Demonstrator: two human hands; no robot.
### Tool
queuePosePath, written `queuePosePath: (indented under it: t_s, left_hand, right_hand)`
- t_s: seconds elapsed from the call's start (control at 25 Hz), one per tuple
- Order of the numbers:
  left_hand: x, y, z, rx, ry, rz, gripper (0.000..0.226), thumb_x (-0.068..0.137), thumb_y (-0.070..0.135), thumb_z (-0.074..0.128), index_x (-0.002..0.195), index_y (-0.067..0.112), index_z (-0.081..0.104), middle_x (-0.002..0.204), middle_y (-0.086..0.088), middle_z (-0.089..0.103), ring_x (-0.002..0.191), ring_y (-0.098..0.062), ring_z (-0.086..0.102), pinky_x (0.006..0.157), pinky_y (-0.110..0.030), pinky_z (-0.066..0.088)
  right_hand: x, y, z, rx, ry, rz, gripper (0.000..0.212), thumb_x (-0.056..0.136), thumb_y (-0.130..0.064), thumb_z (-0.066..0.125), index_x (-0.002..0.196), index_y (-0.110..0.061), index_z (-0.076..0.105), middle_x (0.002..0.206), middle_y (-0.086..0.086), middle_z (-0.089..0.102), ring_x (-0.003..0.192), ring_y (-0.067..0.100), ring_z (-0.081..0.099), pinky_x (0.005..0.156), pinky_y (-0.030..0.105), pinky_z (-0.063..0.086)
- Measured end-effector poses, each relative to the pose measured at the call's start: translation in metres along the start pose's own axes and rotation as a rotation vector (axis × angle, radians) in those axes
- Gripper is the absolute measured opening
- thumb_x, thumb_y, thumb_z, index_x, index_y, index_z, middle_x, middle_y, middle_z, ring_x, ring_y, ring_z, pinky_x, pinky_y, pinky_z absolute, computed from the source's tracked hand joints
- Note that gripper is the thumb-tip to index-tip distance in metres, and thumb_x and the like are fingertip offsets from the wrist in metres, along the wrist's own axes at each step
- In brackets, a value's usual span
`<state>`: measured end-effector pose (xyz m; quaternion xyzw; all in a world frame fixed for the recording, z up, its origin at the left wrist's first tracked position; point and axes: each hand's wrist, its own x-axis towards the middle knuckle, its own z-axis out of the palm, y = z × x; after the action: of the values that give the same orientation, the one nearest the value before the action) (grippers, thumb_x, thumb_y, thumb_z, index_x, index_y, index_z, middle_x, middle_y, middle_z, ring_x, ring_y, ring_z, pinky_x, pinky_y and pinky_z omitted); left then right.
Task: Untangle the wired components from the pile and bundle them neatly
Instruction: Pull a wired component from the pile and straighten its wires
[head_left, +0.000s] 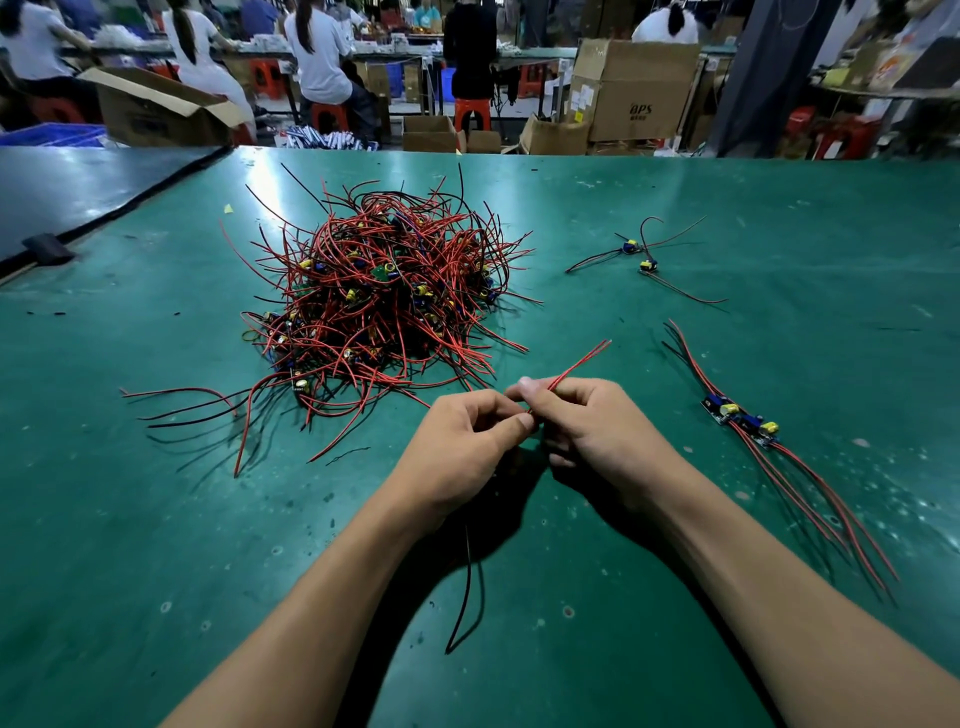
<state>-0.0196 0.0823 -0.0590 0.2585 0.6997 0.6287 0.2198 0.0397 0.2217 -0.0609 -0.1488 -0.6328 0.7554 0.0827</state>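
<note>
The left hand and right hand meet over the bench, both pinching one wired component by its red leads, seemingly to align them (its board is hidden); the pile lies beyond, a sorted bundle rightward.

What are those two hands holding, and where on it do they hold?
A bunch of red and black wires. The left hand and right hand both pinch it mid-length: red ends stick out beyond the grip, the rest hangs below.
</note>
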Motion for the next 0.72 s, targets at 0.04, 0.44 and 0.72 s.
queuePosePath:
  t_s: [0.04, 0.44, 0.72]
  left_hand:
    - [0.0, -0.001, 0.0, 0.003, -0.002, -0.002, 0.011, 0.092, 0.007, 0.062, 0.083, 0.003, 0.065, 0.069, -0.016, 0.055, 0.065, -0.024, 0.045, 0.065, -0.037, 0.034]
    - [0.001, -0.001, -0.002, 0.1, -0.02, -0.013, 0.012, 0.091, 0.013, 0.065, 0.081, 0.008, 0.068, 0.062, -0.006, 0.059, 0.061, -0.021, 0.051, 0.064, -0.033, 0.039]
    - [0.002, 0.004, -0.001, 0.038, -0.011, -0.024, 0.011, 0.092, 0.011, 0.063, 0.083, 0.007, 0.067, 0.062, -0.01, 0.061, 0.062, -0.022, 0.052, 0.063, -0.029, 0.038]
  right_hand:
    - [0.0, 0.002, 0.001, -0.034, -0.001, -0.011, 0.031, 0.097, -0.028, 0.064, 0.102, 0.002, 0.071, 0.045, -0.009, 0.032, 0.038, 0.005, 0.024, 0.037, 0.016, 0.025]
    - [0.016, 0.004, -0.028, -0.536, 0.437, -0.265, 0.026, 0.095, -0.034, 0.066, 0.087, -0.011, 0.076, 0.058, -0.006, 0.062, 0.054, 0.014, 0.048, 0.059, 0.03, 0.041]
    - [0.018, -0.002, -0.017, 0.019, 0.359, -0.135, 0.046, 0.103, -0.04, 0.05, 0.077, -0.008, 0.069, 0.059, -0.002, 0.049, 0.035, 0.009, 0.03, 0.036, 0.017, 0.023]
